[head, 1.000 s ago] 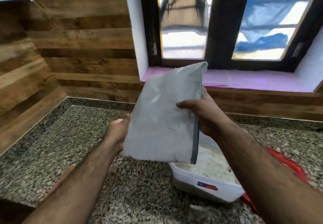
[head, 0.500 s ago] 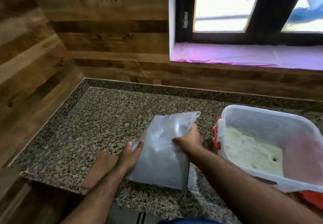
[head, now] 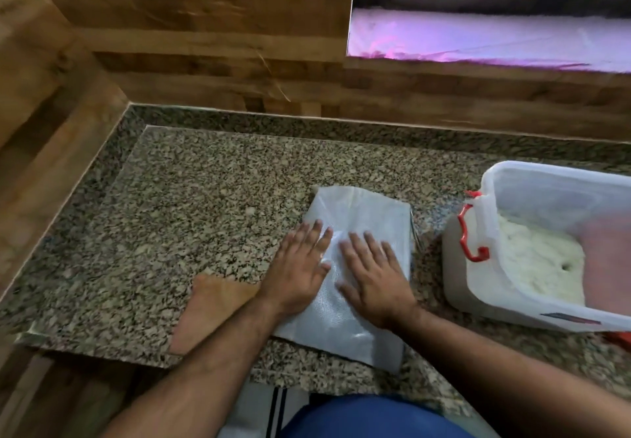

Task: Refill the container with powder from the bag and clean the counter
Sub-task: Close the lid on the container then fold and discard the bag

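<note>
The grey-white plastic bag lies flat on the speckled granite counter, near its front edge. My left hand rests palm down on the bag's left side, fingers spread. Beside it, my right hand presses flat on the bag's middle. To the right stands the clear plastic container with a red clip on its near-left side; white powder lies inside it. The lid is off.
Wood-panelled walls close the counter at the back and left. A pink-lit window sill sits at the upper right. A red piece shows under the container at the right edge. The counter's front edge runs just below the bag.
The bag went from being held up in both hands down onto the counter. Both hands let go of its edges and now lie flat on top of it. My view tilted downward.
</note>
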Demonstrator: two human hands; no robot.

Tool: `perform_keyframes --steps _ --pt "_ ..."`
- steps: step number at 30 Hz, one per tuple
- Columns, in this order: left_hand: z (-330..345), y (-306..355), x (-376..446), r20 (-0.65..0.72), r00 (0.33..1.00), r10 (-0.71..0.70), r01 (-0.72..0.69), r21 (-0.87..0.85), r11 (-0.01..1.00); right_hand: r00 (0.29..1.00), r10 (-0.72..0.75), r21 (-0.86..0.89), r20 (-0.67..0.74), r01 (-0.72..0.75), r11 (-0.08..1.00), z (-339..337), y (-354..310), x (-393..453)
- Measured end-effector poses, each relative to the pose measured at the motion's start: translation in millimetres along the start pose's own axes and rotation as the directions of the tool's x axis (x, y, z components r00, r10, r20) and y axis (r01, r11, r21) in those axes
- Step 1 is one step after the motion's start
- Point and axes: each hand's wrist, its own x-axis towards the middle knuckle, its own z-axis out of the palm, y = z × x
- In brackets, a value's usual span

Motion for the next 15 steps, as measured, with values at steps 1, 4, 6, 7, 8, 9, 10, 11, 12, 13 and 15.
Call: perform_keyframes --steps 1,4,6,7,8,9,10,11,12,13,15 --pt "-3.1 -3.7 13.3 0.025 0.999 0.029 -0.03 0.02 0.999 0.997 -0.031 -0.016 0.07 0.032 0.999 3.7 -3.4 0.8" --pt "-5.1 -22.0 54.3 0.16 0.986 0.043 -0.064 0.133 0.989 0.971 0.018 -0.039 0.239 -0.009 0.999 12.4 -7.0 3.7" --pt "-2.7 -33.1 75.2 0.242 0.968 0.063 -0.117 0.215 0.97 0.945 0.066 -0.058 0.32 -0.051 0.997 17.2 -3.6 4.5" --pt "-1.0 -38.2 82.7 0.28 0.957 0.071 -0.141 0.239 0.961 0.934 0.082 -0.074 0.349 -0.06 0.995 19.9 -0.6 5.1" --pt "2.2 -43.9 88.2 0.31 0.948 0.075 -0.157 0.251 0.955 0.924 0.096 -0.089 0.37 -0.068 0.994 21.9 2.6 5.0" --pt "4.3 -48.8 90.9 0.339 0.938 0.075 -0.172 0.267 0.948 0.917 0.107 -0.097 0.384 -0.075 0.992 23.2 5.7 5.4" --pt "6.8 -53.5 91.7 0.364 0.928 0.075 -0.19 0.29 0.938 0.912 0.115 -0.099 0.393 -0.082 0.992 24.6 8.3 5.5" --pt "8.5 -57.5 90.9 0.383 0.921 0.078 -0.209 0.314 0.926 0.908 0.118 -0.099 0.402 -0.085 0.991 24.8 9.9 6.1" --pt "10.5 -60.3 89.9 0.397 0.914 0.08 -0.223 0.329 0.917 0.903 0.118 -0.099 0.412 -0.085 0.991 24.1 10.7 6.9" --pt "12.7 -62.1 88.5 0.409 0.909 0.075 -0.227 0.336 0.914 0.9 0.118 -0.099 0.42 -0.083 0.992 23.9 11.0 7.4" --pt "14.8 -61.2 87.4 0.412 0.91 0.053 -0.214 0.356 0.91 0.896 0.117 -0.106 0.428 -0.079 0.991 23.3 10.8 7.2"
